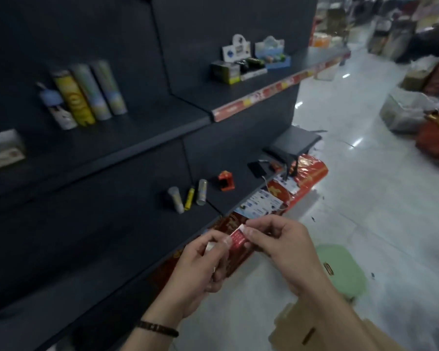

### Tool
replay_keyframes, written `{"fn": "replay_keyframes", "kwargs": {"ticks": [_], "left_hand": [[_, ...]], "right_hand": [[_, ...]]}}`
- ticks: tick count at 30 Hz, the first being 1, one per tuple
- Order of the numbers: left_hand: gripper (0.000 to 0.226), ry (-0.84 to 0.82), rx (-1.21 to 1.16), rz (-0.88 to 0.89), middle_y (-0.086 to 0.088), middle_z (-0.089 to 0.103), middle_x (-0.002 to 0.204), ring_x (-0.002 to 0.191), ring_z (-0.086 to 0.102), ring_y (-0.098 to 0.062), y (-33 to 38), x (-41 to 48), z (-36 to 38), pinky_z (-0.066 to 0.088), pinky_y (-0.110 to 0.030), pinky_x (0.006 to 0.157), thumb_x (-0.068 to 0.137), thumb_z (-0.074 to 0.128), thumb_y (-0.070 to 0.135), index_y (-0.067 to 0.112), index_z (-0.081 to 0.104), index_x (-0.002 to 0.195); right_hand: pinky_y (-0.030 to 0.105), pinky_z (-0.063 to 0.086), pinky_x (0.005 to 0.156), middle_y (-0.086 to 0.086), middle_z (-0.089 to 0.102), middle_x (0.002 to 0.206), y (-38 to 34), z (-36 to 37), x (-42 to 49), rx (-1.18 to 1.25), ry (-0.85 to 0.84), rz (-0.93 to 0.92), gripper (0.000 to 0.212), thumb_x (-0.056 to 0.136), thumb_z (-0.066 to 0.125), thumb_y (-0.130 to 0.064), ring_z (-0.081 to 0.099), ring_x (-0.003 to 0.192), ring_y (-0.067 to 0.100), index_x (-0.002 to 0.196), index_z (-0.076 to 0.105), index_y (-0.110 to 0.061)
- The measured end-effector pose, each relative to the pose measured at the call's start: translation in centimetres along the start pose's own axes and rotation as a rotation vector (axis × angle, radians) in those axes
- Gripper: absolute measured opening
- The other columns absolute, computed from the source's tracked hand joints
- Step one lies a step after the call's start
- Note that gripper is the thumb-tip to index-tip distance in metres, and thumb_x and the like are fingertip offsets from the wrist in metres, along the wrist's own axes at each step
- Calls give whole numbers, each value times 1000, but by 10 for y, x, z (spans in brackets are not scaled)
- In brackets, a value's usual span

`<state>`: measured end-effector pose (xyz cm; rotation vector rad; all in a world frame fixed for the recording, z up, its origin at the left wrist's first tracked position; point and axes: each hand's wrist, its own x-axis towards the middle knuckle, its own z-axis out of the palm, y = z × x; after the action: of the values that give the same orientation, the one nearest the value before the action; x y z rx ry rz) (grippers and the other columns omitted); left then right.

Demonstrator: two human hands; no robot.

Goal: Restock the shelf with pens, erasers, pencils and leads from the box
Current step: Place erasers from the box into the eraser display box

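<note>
Both hands pinch one small red-and-white packet (237, 238) — left hand (200, 264) fingers closed below, right hand (284, 245) fingertips closed on top.

The dark shelving (112, 153) on the left of the frame sits in dim light, while the pale floor (365, 198) at right is bright, with small white glare spots. Everything is softly blurred, and straight lines bow toward the edges.

A single wide-angle head view looks forward and down, tilted, close over both hands, with the dark shelf (137, 138) left and the aisle floor (365, 198) right
</note>
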<state>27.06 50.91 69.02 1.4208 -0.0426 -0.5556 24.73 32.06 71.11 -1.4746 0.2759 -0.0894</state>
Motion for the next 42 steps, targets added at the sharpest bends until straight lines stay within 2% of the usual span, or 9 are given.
{"fn": "replay_keyframes", "kwargs": {"ticks": [7,11,14,18,27,32,35,38,42], "left_hand": [[21,185,-8,157,-10,41,77,52,34,-14,57,-49,-148,18,-23,47,102,66,33,13,73,99],[22,284,47,246,-10,43,81,54,33,-17,90,-67,-229,20,-28,48,103,64,36,16,74,102],[20,317,73,290,-10,46,79,53,36,-16,114,-73,-276,21,-30,49,102,66,35,16,73,100],[13,380,89,318,-8,49,77,54,39,-16,135,-71,-325,23,-30,48,101,70,30,18,73,99],[13,618,60,468,-3,47,65,51,37,-17,172,-35,-384,24,-26,48,97,70,30,26,76,109],[13,900,429,471,5,43,59,52,39,-16,179,-24,-435,36,-32,49,94,76,42,38,74,106],[20,1073,707,370,12,58,71,63,55,-7,178,-21,-475,46,-24,58,88,82,46,43,67,101],[17,1096,935,369,14,66,91,81,63,-4,177,-13,-517,54,-30,68,92,78,42,46,64,100],[11,1035,1033,401,15,68,98,83,64,-4,181,6,-563,57,-35,71,95,72,39,42,67,105]], "right_hand": [[46,64,88,13,78,94,-22,182,14,-81,-168,-250,30,88,83,-4,75,93,32,106,83,-28],[37,64,66,-1,77,94,-48,261,28,-118,-367,-261,38,96,75,-7,75,83,22,127,77,-28],[40,59,54,5,77,91,-60,309,45,-135,-455,-208,28,93,79,-7,76,76,27,119,71,-14],[39,57,59,10,80,85,-72,361,72,-231,-545,-258,14,91,83,-13,78,76,27,100,75,-6],[32,62,77,18,78,97,-82,442,166,32,-922,-154,12,95,74,-2,77,96,34,107,74,-1],[28,59,76,10,81,93,-96,489,219,-138,-940,-310,10,85,86,-6,76,86,19,94,81,-7],[21,57,79,-3,83,90,-102,517,245,-236,-855,-377,11,81,89,-5,78,87,9,88,83,-10],[15,55,70,-10,81,83,-101,549,268,-381,-798,-504,11,81,91,-12,75,79,0,85,84,-18],[21,61,74,-15,78,86,-102,600,290,-676,-822,-759,7,84,89,-25,72,83,-4,88,84,-27]]}}
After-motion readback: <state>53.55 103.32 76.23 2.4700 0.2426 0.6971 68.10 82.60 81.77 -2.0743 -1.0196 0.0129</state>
